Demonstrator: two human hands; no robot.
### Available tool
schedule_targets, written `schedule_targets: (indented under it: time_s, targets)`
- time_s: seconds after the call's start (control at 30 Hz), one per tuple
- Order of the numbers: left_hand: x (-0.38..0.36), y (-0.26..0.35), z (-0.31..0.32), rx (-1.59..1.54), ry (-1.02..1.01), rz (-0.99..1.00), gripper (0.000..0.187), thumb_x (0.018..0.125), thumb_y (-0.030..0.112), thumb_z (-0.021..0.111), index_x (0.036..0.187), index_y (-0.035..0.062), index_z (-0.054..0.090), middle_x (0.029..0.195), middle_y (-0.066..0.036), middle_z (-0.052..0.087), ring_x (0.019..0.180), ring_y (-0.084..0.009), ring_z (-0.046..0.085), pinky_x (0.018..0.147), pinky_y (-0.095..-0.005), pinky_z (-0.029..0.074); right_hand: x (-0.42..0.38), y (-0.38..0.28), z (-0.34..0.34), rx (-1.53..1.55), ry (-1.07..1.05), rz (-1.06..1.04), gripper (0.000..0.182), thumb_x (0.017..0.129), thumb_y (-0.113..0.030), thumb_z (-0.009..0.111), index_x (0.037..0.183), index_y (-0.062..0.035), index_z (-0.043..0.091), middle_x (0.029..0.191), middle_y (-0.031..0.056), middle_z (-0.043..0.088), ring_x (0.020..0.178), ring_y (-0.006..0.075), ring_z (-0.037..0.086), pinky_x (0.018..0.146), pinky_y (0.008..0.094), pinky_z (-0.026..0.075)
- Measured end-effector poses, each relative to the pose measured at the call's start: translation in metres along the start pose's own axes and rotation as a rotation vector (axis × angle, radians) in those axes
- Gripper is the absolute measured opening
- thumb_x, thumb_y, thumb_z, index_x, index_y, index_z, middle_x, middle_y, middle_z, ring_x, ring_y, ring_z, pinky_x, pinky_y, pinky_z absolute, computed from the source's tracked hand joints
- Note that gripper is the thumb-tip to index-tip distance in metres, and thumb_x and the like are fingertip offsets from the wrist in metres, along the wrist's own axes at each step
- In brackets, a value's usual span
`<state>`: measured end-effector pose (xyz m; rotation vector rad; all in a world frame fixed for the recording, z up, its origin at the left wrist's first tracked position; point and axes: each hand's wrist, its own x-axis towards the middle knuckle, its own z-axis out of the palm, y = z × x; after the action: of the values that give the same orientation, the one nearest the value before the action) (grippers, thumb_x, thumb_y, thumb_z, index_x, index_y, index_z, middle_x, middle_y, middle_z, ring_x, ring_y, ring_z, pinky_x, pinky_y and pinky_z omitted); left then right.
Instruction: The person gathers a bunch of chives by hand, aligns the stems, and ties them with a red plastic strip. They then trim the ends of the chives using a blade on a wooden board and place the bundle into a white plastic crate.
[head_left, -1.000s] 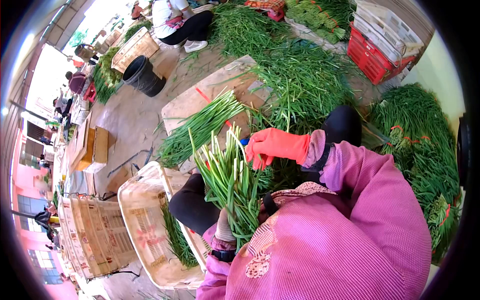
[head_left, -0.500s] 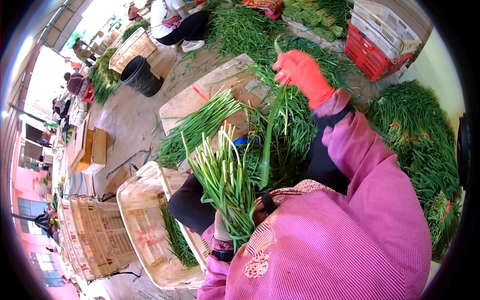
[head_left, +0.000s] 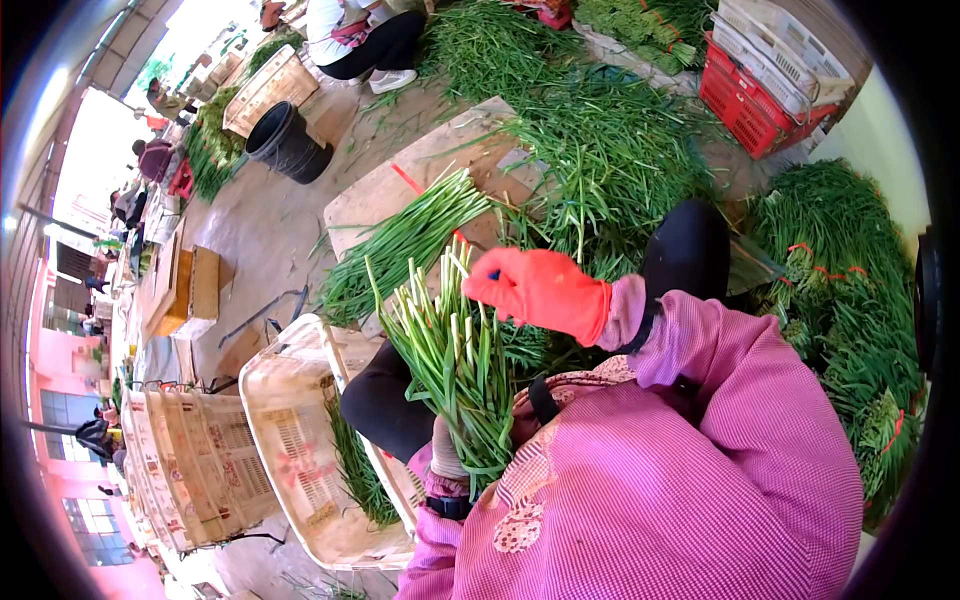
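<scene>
The hands (head_left: 447, 452) hold green stalks (head_left: 455, 375) near a crate (head_left: 335, 362) with illegible marks (head_left: 300, 460).

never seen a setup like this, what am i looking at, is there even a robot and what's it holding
There is no robot here: these are a person's own hands. Every picture comes from one camera worn on the head, looking forward and down past the pink sleeves, and its lens bends the edges.

The left hand, low in the view, holds a bunch of long green stems, pale ends up. The right hand, in an orange-red glove, is by those pale ends; whether it grips any is hard to tell.

Ahead, a flat board on the floor bears a pile of similar stems. Beside the left knee stands a pale crate with some greens inside. Farther off are a black bucket and a red crate.
</scene>
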<state>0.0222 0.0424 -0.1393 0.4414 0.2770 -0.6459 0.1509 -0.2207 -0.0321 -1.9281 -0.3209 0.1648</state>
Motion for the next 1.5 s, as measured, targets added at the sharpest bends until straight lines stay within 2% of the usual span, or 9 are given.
schedule_targets:
  time_s: [0.1, 0.2, 0.3, 0.63, 0.97, 1.07, 1.23, 1.37, 1.5]
  targets:
    - [0.000, 0.001, -0.002, -0.005, -0.005, -0.038, 0.057, 0.090, 0.045, 0.062, 0.128, 0.0028, 0.054, 0.117, -0.017, 0.064, 0.103, -0.0322, 0.065, 0.087, -0.0468, 0.057, -0.002, -0.012, 0.001, -0.490, 0.479, -0.395, 0.036, 0.091, -0.043, 0.066, 0.099, -0.0085, 0.063, 0.063, 0.0053, 0.063, 0.054, 0.0150, 0.063, 0.048, 0.0309, 0.047]
    - [-0.003, 0.000, 0.015, 0.172, 0.072, -0.014, 0.059, 0.090, 0.049, 0.061, 0.128, 0.0043, 0.054, 0.120, -0.017, 0.063, 0.105, -0.0332, 0.064, 0.089, -0.0480, 0.055, -0.012, -0.041, -0.008, 0.127, -0.213, 0.263, 0.045, 0.089, -0.051, 0.065, 0.098, -0.0070, 0.067, 0.061, 0.0055, 0.062, 0.050, 0.0144, 0.058, 0.046, 0.0282, 0.045]
    - [0.000, -0.003, 0.019, 0.122, 0.007, -0.021, 0.058, 0.090, 0.050, 0.060, 0.129, 0.0058, 0.054, 0.119, -0.016, 0.064, 0.104, -0.0321, 0.064, 0.089, -0.0457, 0.055, -0.012, -0.035, 0.003, 0.161, -0.524, 0.360, 0.055, 0.088, -0.057, 0.064, 0.102, -0.0042, 0.067, 0.063, 0.0070, 0.062, 0.050, 0.0135, 0.058, 0.045, 0.0271, 0.045]
    - [-0.006, -0.005, 0.019, 0.124, 0.068, -0.028, 0.061, 0.088, 0.050, 0.065, 0.130, 0.0067, 0.054, 0.122, -0.012, 0.063, 0.108, -0.0281, 0.062, 0.090, -0.0434, 0.054, -0.028, -0.020, 0.014, 0.023, -0.538, 0.393, 0.033, 0.089, -0.027, 0.055, 0.088, 0.0049, 0.061, 0.066, 0.0096, 0.068, 0.049, 0.0157, 0.059, 0.049, 0.0307, 0.048]
    - [-0.004, -0.007, 0.025, 0.164, -0.039, -0.021, 0.068, 0.088, 0.051, 0.065, 0.135, 0.0048, 0.050, 0.127, -0.014, 0.060, 0.112, -0.0301, 0.060, 0.095, -0.0449, 0.052, 0.013, 0.005, -0.066, 0.406, 0.218, 0.098, 0.021, 0.091, -0.019, 0.055, 0.094, -0.0010, 0.066, 0.074, 0.0088, 0.067, 0.060, 0.0169, 0.067, 0.050, 0.0285, 0.052]
    - [-0.004, -0.002, 0.009, 0.208, 0.067, 0.006, 0.070, 0.088, 0.051, 0.064, 0.136, 0.0033, 0.048, 0.129, -0.017, 0.058, 0.114, -0.0326, 0.059, 0.096, -0.0474, 0.051, 0.026, 0.018, -0.120, -0.544, 0.607, -0.255, 0.027, 0.094, -0.027, 0.056, 0.095, -0.0019, 0.066, 0.074, 0.0102, 0.067, 0.063, 0.0225, 0.067, 0.058, 0.0350, 0.054]
    - [-0.002, -0.002, -0.011, 0.004, 0.002, 0.017, 0.058, 0.088, 0.048, 0.062, 0.125, 0.0041, 0.056, 0.117, -0.016, 0.064, 0.103, -0.0324, 0.063, 0.089, -0.0464, 0.054, 0.003, 0.000, -0.117, -0.980, -0.091, 0.405, 0.068, 0.093, -0.064, 0.044, 0.090, -0.0022, 0.072, 0.083, 0.0106, 0.072, 0.080, 0.0275, 0.069, 0.080, 0.0412, 0.054]
    - [-0.005, -0.001, -0.034, -0.082, 0.019, 0.029, 0.056, 0.088, 0.048, 0.061, 0.123, 0.0047, 0.057, 0.115, -0.016, 0.064, 0.100, -0.0327, 0.063, 0.087, -0.0458, 0.055, -0.015, 0.053, -0.034, -0.361, -0.722, 0.622, 0.090, 0.088, -0.079, 0.032, 0.104, 0.0001, 0.072, 0.092, 0.0111, 0.074, 0.092, 0.0230, 0.070, 0.089, 0.0373, 0.052]
    - [-0.005, -0.001, -0.001, -0.024, -0.003, 0.013, 0.058, 0.089, 0.049, 0.057, 0.124, 0.0035, 0.056, 0.115, -0.017, 0.063, 0.099, -0.0333, 0.063, 0.086, -0.0455, 0.055, -0.034, 0.113, 0.052, 0.229, -0.769, 0.766, 0.099, 0.081, -0.086, 0.030, 0.125, -0.0011, 0.055, 0.102, 0.0131, 0.071, 0.093, 0.0248, 0.068, 0.090, 0.0398, 0.051]
